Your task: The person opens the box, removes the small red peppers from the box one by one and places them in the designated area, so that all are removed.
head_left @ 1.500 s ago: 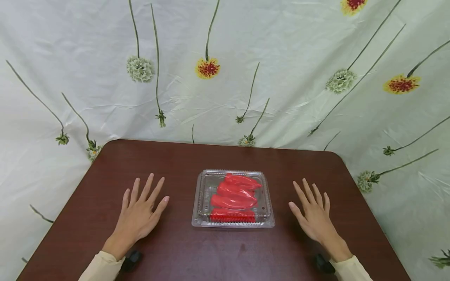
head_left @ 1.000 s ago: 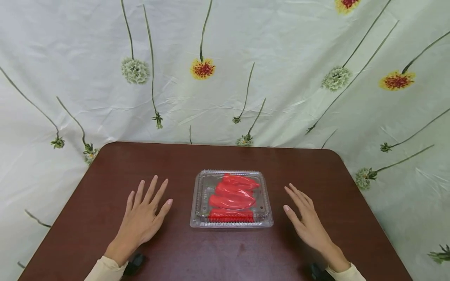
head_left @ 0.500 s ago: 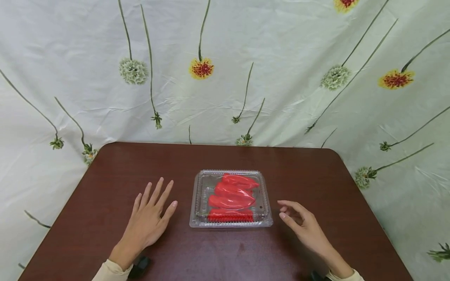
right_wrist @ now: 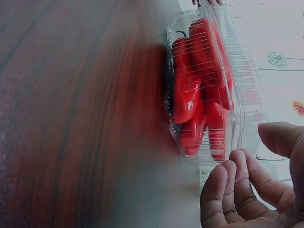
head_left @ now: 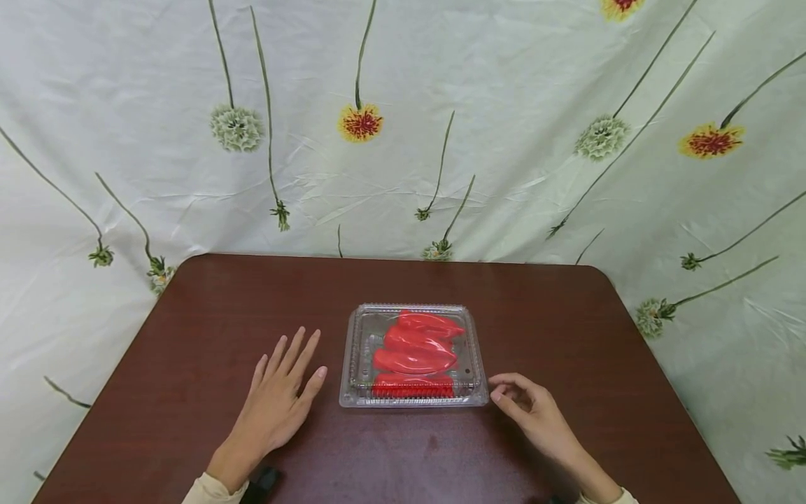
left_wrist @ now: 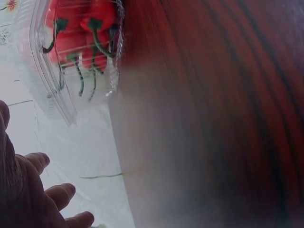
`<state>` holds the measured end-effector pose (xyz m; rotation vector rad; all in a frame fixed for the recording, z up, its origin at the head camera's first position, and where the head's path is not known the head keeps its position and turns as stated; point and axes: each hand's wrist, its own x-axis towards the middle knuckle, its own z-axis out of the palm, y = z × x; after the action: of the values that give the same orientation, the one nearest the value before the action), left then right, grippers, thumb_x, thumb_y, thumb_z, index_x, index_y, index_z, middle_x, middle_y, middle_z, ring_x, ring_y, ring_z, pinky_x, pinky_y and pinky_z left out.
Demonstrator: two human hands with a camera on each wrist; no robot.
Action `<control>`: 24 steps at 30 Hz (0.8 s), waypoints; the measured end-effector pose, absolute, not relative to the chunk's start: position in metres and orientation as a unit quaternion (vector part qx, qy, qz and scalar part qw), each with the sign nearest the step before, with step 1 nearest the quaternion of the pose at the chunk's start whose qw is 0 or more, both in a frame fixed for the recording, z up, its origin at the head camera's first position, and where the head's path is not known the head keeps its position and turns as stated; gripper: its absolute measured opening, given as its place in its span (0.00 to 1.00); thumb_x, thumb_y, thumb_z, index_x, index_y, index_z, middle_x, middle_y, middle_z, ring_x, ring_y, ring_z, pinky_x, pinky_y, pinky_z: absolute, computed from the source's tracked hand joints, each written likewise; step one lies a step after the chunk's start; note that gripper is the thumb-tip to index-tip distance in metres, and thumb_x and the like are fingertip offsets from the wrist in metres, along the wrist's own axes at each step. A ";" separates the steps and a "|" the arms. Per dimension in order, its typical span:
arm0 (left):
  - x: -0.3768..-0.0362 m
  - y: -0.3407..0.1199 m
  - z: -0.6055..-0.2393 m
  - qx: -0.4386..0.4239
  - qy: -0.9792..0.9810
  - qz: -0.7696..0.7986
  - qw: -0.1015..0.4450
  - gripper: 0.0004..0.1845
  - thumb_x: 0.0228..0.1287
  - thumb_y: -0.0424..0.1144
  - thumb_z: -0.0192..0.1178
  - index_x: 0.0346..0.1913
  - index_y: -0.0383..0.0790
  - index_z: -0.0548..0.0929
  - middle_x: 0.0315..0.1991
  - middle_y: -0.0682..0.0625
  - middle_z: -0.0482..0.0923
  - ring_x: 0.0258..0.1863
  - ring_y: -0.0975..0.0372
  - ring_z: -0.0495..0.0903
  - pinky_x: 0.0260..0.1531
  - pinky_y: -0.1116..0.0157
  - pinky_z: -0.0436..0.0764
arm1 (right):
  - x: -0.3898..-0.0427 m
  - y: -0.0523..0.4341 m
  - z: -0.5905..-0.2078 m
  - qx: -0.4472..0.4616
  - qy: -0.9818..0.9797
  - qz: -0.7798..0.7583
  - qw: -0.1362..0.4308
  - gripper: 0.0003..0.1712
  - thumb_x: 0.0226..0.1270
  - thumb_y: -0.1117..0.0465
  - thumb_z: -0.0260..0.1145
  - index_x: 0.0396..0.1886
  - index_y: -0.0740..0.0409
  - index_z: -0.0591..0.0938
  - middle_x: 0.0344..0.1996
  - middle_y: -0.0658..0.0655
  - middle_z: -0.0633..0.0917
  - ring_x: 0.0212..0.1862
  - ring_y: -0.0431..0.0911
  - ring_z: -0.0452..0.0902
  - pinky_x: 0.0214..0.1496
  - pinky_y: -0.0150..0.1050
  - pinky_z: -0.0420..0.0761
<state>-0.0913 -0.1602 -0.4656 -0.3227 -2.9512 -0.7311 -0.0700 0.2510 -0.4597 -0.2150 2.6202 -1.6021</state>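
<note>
The left hand (head_left: 277, 406) lies flat and open on the surface (head_left: 220, 308). The right hand (head_left: 535, 413), fingers curled, seems just touching the clear box (head_left: 413, 355); only the wrist views show the green pepper stems (left_wrist: 78, 76).

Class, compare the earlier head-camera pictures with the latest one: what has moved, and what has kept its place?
Both hands slid inward toward the clear box of red peppers. The left hand stayed flat and ended close beside the box. The right hand curled its fingers and reached the near right corner; whether it touches is unclear. Neither hand took hold. The box kept its place on the table, lid closed.
</note>
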 end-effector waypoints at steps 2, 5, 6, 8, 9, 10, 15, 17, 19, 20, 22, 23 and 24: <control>-0.090 -0.158 -0.466 -0.108 -0.961 -0.251 0.037 0.34 0.79 0.57 0.43 0.81 0.60 0.47 0.81 0.43 0.49 0.78 0.41 0.48 0.68 0.34 0.49 | -0.069 0.250 -0.460 -0.075 0.846 -0.527 0.034 0.13 0.72 0.61 0.65 0.52 0.60 0.83 0.37 0.54 0.83 0.39 0.36 0.79 0.39 0.33 0.79; -0.089 -0.154 -0.467 -0.115 -0.955 -0.273 0.032 0.33 0.79 0.55 0.44 0.81 0.60 0.48 0.80 0.44 0.52 0.78 0.42 0.51 0.68 0.34 0.52 | -0.069 0.250 -0.461 -0.080 0.841 -0.534 0.037 0.12 0.72 0.61 0.65 0.51 0.61 0.83 0.38 0.56 0.84 0.39 0.36 0.79 0.40 0.32 0.79; -0.088 -0.153 -0.467 -0.118 -0.952 -0.282 0.033 0.33 0.79 0.55 0.45 0.81 0.60 0.49 0.80 0.43 0.53 0.77 0.42 0.52 0.67 0.35 0.53 | -0.069 0.250 -0.462 -0.081 0.840 -0.536 0.037 0.13 0.71 0.61 0.65 0.51 0.61 0.83 0.38 0.57 0.84 0.40 0.36 0.79 0.41 0.32 0.80; -0.088 -0.152 -0.468 -0.125 -0.946 -0.298 0.035 0.33 0.79 0.54 0.45 0.81 0.59 0.50 0.79 0.43 0.55 0.77 0.41 0.54 0.67 0.35 0.56 | -0.069 0.250 -0.463 -0.082 0.838 -0.538 0.036 0.13 0.71 0.62 0.65 0.51 0.61 0.83 0.39 0.57 0.85 0.40 0.36 0.80 0.41 0.32 0.80; -0.087 -0.151 -0.468 -0.128 -0.943 -0.306 0.035 0.33 0.79 0.54 0.46 0.81 0.59 0.50 0.79 0.42 0.56 0.76 0.41 0.56 0.66 0.35 0.57 | -0.069 0.250 -0.463 -0.083 0.838 -0.539 0.036 0.12 0.71 0.62 0.65 0.51 0.61 0.83 0.39 0.56 0.84 0.40 0.36 0.79 0.41 0.32 0.79; -0.087 -0.150 -0.469 -0.130 -0.940 -0.314 0.035 0.33 0.79 0.54 0.46 0.81 0.58 0.51 0.78 0.42 0.57 0.76 0.41 0.57 0.66 0.35 0.58 | -0.069 0.250 -0.463 -0.083 0.837 -0.540 0.036 0.12 0.71 0.62 0.65 0.51 0.62 0.83 0.38 0.56 0.84 0.40 0.36 0.79 0.41 0.32 0.79; -0.084 -0.148 -0.470 -0.125 -0.929 -0.349 0.013 0.33 0.79 0.55 0.46 0.81 0.58 0.52 0.77 0.43 0.59 0.75 0.42 0.60 0.65 0.35 0.61 | -0.069 0.249 -0.465 -0.077 0.834 -0.545 0.038 0.12 0.71 0.62 0.65 0.50 0.62 0.83 0.37 0.55 0.84 0.39 0.36 0.79 0.40 0.32 0.79; -0.084 -0.147 -0.470 -0.119 -0.924 -0.363 0.000 0.33 0.78 0.56 0.46 0.81 0.58 0.51 0.78 0.44 0.58 0.74 0.42 0.60 0.65 0.35 0.62 | -0.069 0.249 -0.465 -0.071 0.832 -0.548 0.042 0.12 0.71 0.62 0.66 0.49 0.62 0.83 0.37 0.56 0.84 0.38 0.36 0.79 0.39 0.33 0.79; -0.083 -0.146 -0.471 -0.112 -0.919 -0.379 -0.012 0.34 0.78 0.57 0.46 0.81 0.59 0.52 0.77 0.45 0.60 0.74 0.42 0.61 0.65 0.35 0.62 | -0.069 0.248 -0.465 -0.061 0.829 -0.554 0.049 0.12 0.70 0.62 0.66 0.49 0.63 0.82 0.37 0.56 0.84 0.37 0.37 0.78 0.38 0.34 0.79; -0.083 -0.146 -0.472 -0.111 -0.915 -0.389 -0.015 0.34 0.78 0.57 0.47 0.80 0.59 0.52 0.76 0.44 0.62 0.74 0.42 0.62 0.65 0.36 0.63 | -0.069 0.248 -0.465 -0.054 0.826 -0.559 0.055 0.12 0.70 0.62 0.66 0.49 0.64 0.82 0.37 0.56 0.83 0.37 0.38 0.78 0.38 0.34 0.79; -0.084 -0.145 -0.473 -0.111 -0.906 -0.409 -0.014 0.33 0.77 0.56 0.49 0.80 0.55 0.55 0.71 0.43 0.69 0.71 0.44 0.67 0.63 0.38 0.67 | -0.070 0.247 -0.464 -0.036 0.817 -0.571 0.070 0.13 0.69 0.62 0.67 0.48 0.66 0.82 0.37 0.56 0.83 0.36 0.40 0.78 0.38 0.35 0.79; -0.084 -0.144 -0.473 -0.112 -0.900 -0.421 -0.013 0.33 0.77 0.54 0.51 0.79 0.53 0.57 0.68 0.44 0.73 0.68 0.45 0.71 0.62 0.39 0.69 | -0.070 0.246 -0.464 -0.026 0.812 -0.578 0.080 0.14 0.69 0.62 0.67 0.49 0.67 0.81 0.37 0.56 0.82 0.35 0.41 0.78 0.38 0.35 0.79; -0.084 -0.144 -0.473 -0.113 -0.894 -0.432 -0.012 0.32 0.77 0.53 0.52 0.78 0.51 0.60 0.64 0.45 0.76 0.65 0.47 0.74 0.60 0.42 0.72 | -0.070 0.246 -0.463 -0.015 0.806 -0.585 0.090 0.15 0.69 0.62 0.67 0.49 0.68 0.81 0.37 0.55 0.82 0.35 0.41 0.78 0.39 0.34 0.79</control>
<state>-0.0844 -0.1437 -0.4735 -0.3570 -2.8310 -1.3688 -0.0703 0.2459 -0.4632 -0.0442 2.3957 -1.7407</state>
